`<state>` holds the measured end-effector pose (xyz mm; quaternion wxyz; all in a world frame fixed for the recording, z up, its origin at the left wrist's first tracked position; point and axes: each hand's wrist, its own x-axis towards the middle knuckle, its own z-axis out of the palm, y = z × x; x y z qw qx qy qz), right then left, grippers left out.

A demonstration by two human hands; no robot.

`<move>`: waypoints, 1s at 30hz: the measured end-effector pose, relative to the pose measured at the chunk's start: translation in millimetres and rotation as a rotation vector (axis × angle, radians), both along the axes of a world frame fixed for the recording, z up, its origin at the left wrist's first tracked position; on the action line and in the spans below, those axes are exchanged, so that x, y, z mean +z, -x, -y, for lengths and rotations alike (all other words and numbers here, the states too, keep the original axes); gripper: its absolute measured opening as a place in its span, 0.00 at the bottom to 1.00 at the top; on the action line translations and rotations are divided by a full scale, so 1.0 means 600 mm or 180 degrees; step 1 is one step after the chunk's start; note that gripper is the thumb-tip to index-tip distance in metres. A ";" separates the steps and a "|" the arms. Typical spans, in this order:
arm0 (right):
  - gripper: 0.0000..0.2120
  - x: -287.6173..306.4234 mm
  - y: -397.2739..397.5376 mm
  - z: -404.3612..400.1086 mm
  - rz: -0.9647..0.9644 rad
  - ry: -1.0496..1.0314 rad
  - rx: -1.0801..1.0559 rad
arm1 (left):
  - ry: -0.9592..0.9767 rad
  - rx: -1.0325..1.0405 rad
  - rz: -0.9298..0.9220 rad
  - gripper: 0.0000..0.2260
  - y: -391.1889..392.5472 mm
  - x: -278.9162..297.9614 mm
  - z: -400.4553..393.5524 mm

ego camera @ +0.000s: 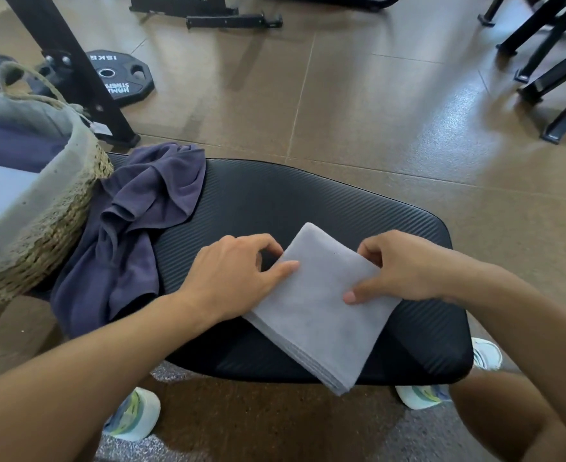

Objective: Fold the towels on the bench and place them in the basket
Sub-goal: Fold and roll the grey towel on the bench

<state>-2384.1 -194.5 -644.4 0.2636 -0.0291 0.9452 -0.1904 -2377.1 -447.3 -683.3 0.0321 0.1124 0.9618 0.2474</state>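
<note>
A folded light grey towel point(318, 311) lies on the black padded bench point(308, 201), its near corner hanging over the front edge. My left hand point(235, 275) grips its left edge, thumb on top and fingers curled under. My right hand point(398, 265) pinches its right edge, thumb on the top face. A crumpled dark purple towel point(135, 228) lies unfolded on the bench's left end. The woven basket point(41, 228) stands at the far left, with folded towels point(5, 181) inside.
Weight plates point(118, 76) and a black rack leg point(85, 71) stand on the brown floor behind the basket. More black equipment frames point(555, 71) fill the back right. My shoes point(135, 415) show under the bench's front edge.
</note>
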 end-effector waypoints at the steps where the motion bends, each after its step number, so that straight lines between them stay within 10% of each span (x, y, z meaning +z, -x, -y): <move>1: 0.19 0.001 0.001 0.001 -0.0138 0.0140 -0.0070 | -0.0151 -0.0007 0.0054 0.17 0.006 0.000 0.001; 5: 0.16 0.005 0.011 0.003 -0.0665 0.1140 -0.0285 | -0.0942 -0.0245 0.0712 0.27 0.032 0.012 0.010; 9: 0.18 0.011 0.018 0.003 -0.0857 0.1746 -0.0470 | -0.1449 -0.0433 0.1259 0.15 0.056 0.021 0.027; 14: 0.32 -0.012 0.026 -0.008 -0.0314 0.1323 -0.0494 | -0.1508 -0.0480 0.1160 0.19 0.067 0.006 0.036; 30: 0.17 -0.045 0.025 0.021 -0.1717 0.1644 -0.0399 | -0.1589 -0.0238 0.0698 0.13 0.077 -0.007 0.055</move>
